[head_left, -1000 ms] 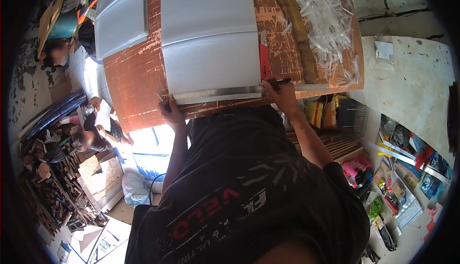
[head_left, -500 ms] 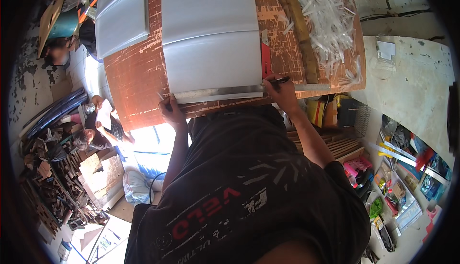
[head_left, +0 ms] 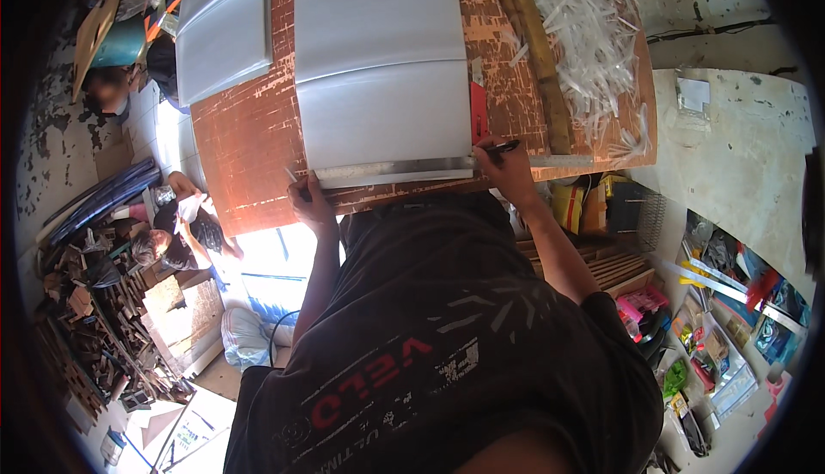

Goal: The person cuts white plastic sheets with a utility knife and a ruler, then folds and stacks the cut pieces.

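A pale, translucent sheet stack (head_left: 382, 27) lies on the scratched brown board, with a crease or seam across its middle. Along its near edge runs a long metal ruler (head_left: 395, 167), which extends past the sheets to the right. My left hand (head_left: 313, 202) pinches at the ruler's left end, by the sheets' near left corner. My right hand (head_left: 514, 173) is closed around a slim black tool (head_left: 507, 146) at the sheets' near right corner; whether it is a cutter or a pen cannot be made out. A red flat object (head_left: 478, 109) lies beside the sheets' right edge.
Another stack of pale sheets (head_left: 225, 36) sits at the far left of the brown board (head_left: 245, 156). A long wooden strip (head_left: 543, 53) separates a heap of clear plastic offcuts (head_left: 593, 44) on the right. Another person (head_left: 185, 229) with paper is at the lower left, near piled wood scraps (head_left: 103, 336).
The table shifts slightly down in view. Both my hands keep nearly the same place and grip. The person at lower left has moved their head and the paper a little.
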Available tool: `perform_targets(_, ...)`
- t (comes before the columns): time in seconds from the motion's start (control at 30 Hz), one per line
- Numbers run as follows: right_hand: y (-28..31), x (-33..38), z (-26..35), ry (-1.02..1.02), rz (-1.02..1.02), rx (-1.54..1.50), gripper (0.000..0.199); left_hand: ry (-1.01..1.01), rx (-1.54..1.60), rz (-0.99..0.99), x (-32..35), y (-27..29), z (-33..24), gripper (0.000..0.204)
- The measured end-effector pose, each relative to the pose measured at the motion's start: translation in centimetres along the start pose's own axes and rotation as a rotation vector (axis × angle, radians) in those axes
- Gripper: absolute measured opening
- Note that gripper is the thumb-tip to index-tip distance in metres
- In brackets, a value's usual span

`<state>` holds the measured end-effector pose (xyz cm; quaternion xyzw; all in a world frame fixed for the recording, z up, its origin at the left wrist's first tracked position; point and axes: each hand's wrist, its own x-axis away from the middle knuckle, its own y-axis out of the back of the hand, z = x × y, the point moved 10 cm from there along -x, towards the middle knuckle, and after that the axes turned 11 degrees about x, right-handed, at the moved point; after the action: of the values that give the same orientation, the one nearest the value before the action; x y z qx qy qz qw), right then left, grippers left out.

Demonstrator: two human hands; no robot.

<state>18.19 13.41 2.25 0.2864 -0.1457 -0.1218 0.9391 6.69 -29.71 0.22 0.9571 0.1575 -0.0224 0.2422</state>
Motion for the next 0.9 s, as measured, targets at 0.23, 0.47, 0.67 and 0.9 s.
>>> perform_targets(0.23,0.1,0.0,0.3,0.032,-0.018,-0.012,0.015,0.014,0.012,0.009,0.1,-0.1,-0.5,0.031)
perform_targets(0.47,0.6,0.7,-1.1,-0.119,-0.062,-0.173,0.016,0.037,0.015,0.009,0.1,-0.1,-0.7,0.032)
perform_targets(0.67,4.1,2.2,4.2,0.416,-0.298,0.343,0.022,0.019,0.021,0.009,0.2,0.0,-0.4,0.032)
perform_targets(0.9,3.5,3.2,4.0,0.456,-0.148,0.5,0.033,0.083,0.011,0.041,0.1,-0.2,-0.1,0.029)
